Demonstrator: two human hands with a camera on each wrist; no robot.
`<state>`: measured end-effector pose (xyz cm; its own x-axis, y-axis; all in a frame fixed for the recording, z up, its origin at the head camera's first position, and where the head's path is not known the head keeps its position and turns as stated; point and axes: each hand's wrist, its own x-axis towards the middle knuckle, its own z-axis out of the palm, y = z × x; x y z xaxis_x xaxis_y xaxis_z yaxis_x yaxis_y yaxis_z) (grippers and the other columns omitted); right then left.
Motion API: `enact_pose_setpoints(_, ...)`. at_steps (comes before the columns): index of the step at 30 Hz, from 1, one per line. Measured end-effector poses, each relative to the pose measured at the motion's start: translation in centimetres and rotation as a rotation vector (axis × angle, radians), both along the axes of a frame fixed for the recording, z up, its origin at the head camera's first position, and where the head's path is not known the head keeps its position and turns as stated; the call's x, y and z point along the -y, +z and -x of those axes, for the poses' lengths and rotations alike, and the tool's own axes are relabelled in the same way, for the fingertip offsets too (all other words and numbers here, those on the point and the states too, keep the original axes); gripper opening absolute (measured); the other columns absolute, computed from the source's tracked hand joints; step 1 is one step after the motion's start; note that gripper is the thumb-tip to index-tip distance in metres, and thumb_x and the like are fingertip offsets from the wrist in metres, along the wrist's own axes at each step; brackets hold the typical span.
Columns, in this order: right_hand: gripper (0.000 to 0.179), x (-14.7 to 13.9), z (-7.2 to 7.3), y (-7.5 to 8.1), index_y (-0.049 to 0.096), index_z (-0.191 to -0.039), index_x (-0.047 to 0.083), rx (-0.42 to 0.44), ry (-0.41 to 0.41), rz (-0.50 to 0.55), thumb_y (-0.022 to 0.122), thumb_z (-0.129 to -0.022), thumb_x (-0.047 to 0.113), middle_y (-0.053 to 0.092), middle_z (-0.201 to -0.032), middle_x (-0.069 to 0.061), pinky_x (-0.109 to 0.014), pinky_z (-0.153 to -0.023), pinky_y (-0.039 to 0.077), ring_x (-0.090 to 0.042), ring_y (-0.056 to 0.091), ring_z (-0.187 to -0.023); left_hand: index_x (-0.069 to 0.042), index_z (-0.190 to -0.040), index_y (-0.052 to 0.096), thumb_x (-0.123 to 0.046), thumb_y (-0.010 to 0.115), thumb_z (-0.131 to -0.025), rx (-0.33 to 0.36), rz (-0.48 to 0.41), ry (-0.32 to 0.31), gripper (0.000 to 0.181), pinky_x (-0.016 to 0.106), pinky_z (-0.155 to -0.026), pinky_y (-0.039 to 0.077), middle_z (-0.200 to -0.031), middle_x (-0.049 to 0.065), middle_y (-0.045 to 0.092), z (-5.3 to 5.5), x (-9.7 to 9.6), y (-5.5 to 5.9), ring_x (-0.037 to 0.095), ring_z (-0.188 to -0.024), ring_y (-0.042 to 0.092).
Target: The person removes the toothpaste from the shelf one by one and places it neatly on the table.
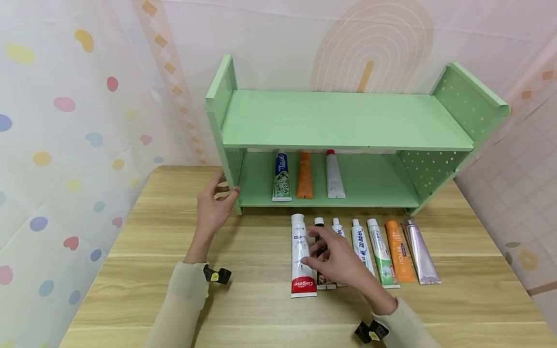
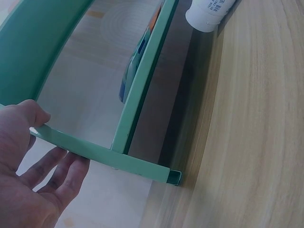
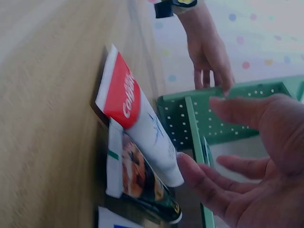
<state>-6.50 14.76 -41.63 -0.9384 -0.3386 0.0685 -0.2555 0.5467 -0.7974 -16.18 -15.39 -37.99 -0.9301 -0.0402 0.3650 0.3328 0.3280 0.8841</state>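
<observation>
At the left end of the green shelf (image 1: 348, 118), my left hand (image 1: 214, 203) grips the edge of the side panel, thumb on one face and fingers on the other, as the left wrist view (image 2: 42, 161) shows. My right hand (image 1: 337, 256) hovers over the row of tubes, its thumb and fingers spread beside a white Colgate toothpaste tube (image 1: 300, 246). In the right wrist view a fingertip (image 3: 187, 166) is close to that tube; whether it touches, I cannot tell. Partly under this hand lies a black toothpaste tube (image 3: 137, 171).
Several more tubes lie to the right on the wooden table (image 1: 248, 309), among them a green-and-white tube (image 1: 384, 256), an orange tube (image 1: 399, 251) and a silvery-pink tube (image 1: 421, 251). The lower shelf level holds a Crest tube (image 1: 282, 176), an orange tube (image 1: 304, 176) and a white tube (image 1: 334, 176).
</observation>
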Motion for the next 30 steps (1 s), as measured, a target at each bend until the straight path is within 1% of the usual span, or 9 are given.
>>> enact_pose_setpoints(3, 0.072, -0.6, 0.3, 0.3, 0.048, -0.151, 0.012, 0.000, 0.015, 0.011, 0.082, -0.088, 0.023, 0.059, -0.138, -0.015, -0.025, -0.076, 0.061, -0.028, 0.071, -0.100, -0.001, -0.147, 0.053, 0.001, 0.064, -0.095, 0.000, 0.000, 0.002, 0.054, 0.005, -0.073, 0.055, -0.132, 0.031, 0.059, 0.0, 0.0, 0.0, 0.044, -0.106, 0.065)
enact_pose_setpoints(6, 0.076, -1.1, 0.6, 0.7, 0.043, -0.155, 0.018, -0.003, 0.024, 0.025, 0.081, -0.089, 0.027, 0.054, -0.146, -0.016, -0.038, -0.085, 0.063, -0.034, 0.069, -0.109, -0.002, -0.147, 0.053, 0.001, 0.064, -0.095, 0.002, 0.000, 0.003, 0.054, 0.005, -0.073, 0.055, -0.132, 0.030, 0.060, 0.0, 0.0, 0.0, 0.044, -0.105, 0.065)
enact_pose_setpoints(9, 0.082, -1.7, 0.8, 1.1, 0.039, -0.157, 0.020, -0.005, 0.022, 0.057, 0.082, -0.088, 0.029, 0.049, -0.152, -0.017, -0.052, -0.094, 0.060, -0.039, 0.063, -0.121, -0.003, -0.148, 0.053, 0.001, 0.064, -0.095, 0.006, -0.002, 0.000, 0.054, 0.006, -0.073, 0.055, -0.132, 0.029, 0.060, 0.0, 0.0, 0.0, 0.043, -0.105, 0.065)
enact_pose_setpoints(11, 0.085, -2.1, 1.1, 1.3, 0.037, -0.158, 0.019, -0.017, 0.020, 0.074, 0.083, -0.088, 0.028, 0.047, -0.155, -0.016, -0.056, -0.099, 0.057, -0.041, 0.059, -0.126, -0.003, -0.147, 0.053, 0.001, 0.064, -0.095, 0.004, -0.004, -0.001, 0.054, 0.006, -0.073, 0.055, -0.132, 0.030, 0.060, 0.0, 0.0, 0.0, 0.043, -0.105, 0.065)
enact_pose_setpoints(15, 0.088, -2.9, 1.8, 1.6, 0.034, -0.160, 0.014, -0.064, 0.037, 0.106, 0.083, -0.088, 0.027, 0.042, -0.160, -0.014, -0.057, -0.110, 0.049, -0.041, 0.051, -0.137, -0.001, -0.148, 0.053, 0.002, 0.064, -0.094, 0.001, -0.005, -0.001, 0.054, 0.005, -0.073, 0.055, -0.132, 0.031, 0.060, -0.1, 0.0, 0.1, 0.045, -0.106, 0.065)
enact_pose_setpoints(17, 0.090, -3.2, 2.1, 1.8, 0.031, -0.161, 0.013, -0.068, 0.041, 0.123, 0.083, -0.088, 0.027, 0.039, -0.162, -0.013, -0.058, -0.113, 0.047, -0.041, 0.049, -0.140, -0.001, -0.148, 0.052, 0.002, 0.064, -0.095, -0.001, -0.003, -0.001, 0.054, 0.005, -0.073, 0.055, -0.132, 0.032, 0.059, 0.0, 0.0, 0.1, 0.046, -0.106, 0.066)
enact_pose_setpoints(21, 0.093, -3.9, 2.7, 2.0, 0.026, -0.162, 0.013, -0.056, 0.039, 0.173, 0.082, -0.089, 0.023, 0.034, -0.165, -0.015, -0.060, -0.115, 0.044, -0.040, 0.046, -0.142, -0.001, -0.148, 0.052, 0.001, 0.064, -0.095, 0.003, 0.001, 0.001, 0.054, 0.005, -0.073, 0.054, -0.132, 0.032, 0.059, 0.0, 0.0, 0.2, 0.045, -0.107, 0.065)
enact_pose_setpoints(25, 0.096, -4.5, 3.2, 2.4, 0.023, -0.164, 0.016, -0.059, 0.024, 0.215, 0.082, -0.088, 0.018, 0.032, -0.166, -0.016, -0.060, -0.116, 0.042, -0.039, 0.044, -0.145, -0.002, -0.148, 0.052, 0.000, 0.064, -0.095, 0.005, 0.005, 0.006, 0.055, 0.006, -0.073, 0.055, -0.132, 0.030, 0.060, -0.1, 0.0, 0.3, 0.043, -0.106, 0.066)
enact_pose_setpoints(30, 0.103, -5.3, 4.1, 2.6, 0.018, -0.165, 0.019, -0.071, 0.010, 0.238, 0.084, -0.086, 0.013, 0.028, -0.168, -0.017, -0.059, -0.116, 0.043, -0.040, 0.042, -0.146, -0.004, -0.148, 0.053, 0.000, 0.064, -0.095, 0.015, 0.006, 0.010, 0.055, 0.007, -0.074, 0.056, -0.132, 0.028, 0.061, -0.1, 0.0, 0.2, 0.042, -0.107, 0.066)
